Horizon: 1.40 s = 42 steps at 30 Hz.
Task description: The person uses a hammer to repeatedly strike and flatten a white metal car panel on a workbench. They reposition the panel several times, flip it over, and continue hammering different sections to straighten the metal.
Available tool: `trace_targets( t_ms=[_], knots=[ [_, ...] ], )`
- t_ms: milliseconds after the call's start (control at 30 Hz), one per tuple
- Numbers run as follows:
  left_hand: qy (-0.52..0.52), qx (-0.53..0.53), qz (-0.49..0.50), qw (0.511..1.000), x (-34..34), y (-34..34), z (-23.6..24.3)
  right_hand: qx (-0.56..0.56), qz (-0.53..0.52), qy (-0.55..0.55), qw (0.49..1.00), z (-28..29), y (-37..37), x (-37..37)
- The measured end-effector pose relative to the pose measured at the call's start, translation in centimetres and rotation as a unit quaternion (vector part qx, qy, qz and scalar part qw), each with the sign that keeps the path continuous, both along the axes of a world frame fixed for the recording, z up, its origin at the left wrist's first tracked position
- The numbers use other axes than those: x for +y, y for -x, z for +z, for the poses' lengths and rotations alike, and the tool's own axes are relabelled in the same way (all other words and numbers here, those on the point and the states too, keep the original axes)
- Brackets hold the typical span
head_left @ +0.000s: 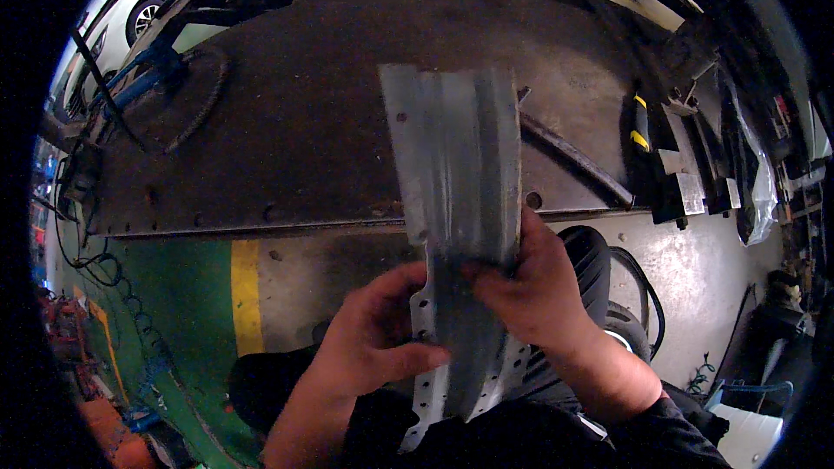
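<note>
A long grey sheet-metal channel, with ridges along its length and holes along its lower flanges, stands in front of me. Its far end reaches over the dark workbench, while its near end comes down toward my lap. My left hand grips the left flange, thumb on the face and fingers curled round the edge. On the right side my right hand holds it too, thumb laid across the middle and fingers behind, partly hidden.
The dark metal workbench spans the view ahead. A metal bar lies on it, with a yellow-and-black tool and metal brackets farther right. At left are a blue clamp-like tool and a coiled hose. A car stands beyond.
</note>
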State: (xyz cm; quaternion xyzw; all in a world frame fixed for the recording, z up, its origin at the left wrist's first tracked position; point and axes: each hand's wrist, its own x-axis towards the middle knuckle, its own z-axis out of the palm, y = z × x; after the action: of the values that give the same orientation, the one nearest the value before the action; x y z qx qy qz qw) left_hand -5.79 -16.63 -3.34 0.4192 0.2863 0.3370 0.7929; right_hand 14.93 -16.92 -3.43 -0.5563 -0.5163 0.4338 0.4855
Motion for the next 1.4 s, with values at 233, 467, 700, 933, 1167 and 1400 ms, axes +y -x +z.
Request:
trace_targets(
  t_ms=[233, 467, 700, 933, 1167, 1400],
  knots=[
    [0.047, -0.039, -0.084, 0.995, 0.0, -0.6, 0.5, 0.004, -0.019, 0.057, 0.998, -0.3, -0.9, 1.1],
    [0.166, 0.068, -0.01, 0.984, -0.2, -1.0, -2.3, -0.136, -0.04, 0.041, 0.989, 0.0, -2.8, 3.3],
    [0.162, 0.036, 0.019, 0.986, 1.1, -1.3, -4.7, -0.566, -0.129, -0.107, 0.807, 0.5, -12.1, 5.1],
    [0.262, 0.052, 0.035, 0.963, 2.5, -1.4, -3.7, -0.585, -0.065, -0.033, 0.808, -0.5, -14.8, 6.0],
    [0.229, 0.175, 0.09, 0.953, 3.0, -1.1, -2.2, -0.534, -0.196, 0.078, 0.819, 2.2, -18.3, 7.2],
    [0.182, 0.132, 0.067, 0.972, 3.2, -1.7, -2.8, -0.596, -0.095, 0.061, 0.795, 1.0, -15.1, 5.4]
  ],
)
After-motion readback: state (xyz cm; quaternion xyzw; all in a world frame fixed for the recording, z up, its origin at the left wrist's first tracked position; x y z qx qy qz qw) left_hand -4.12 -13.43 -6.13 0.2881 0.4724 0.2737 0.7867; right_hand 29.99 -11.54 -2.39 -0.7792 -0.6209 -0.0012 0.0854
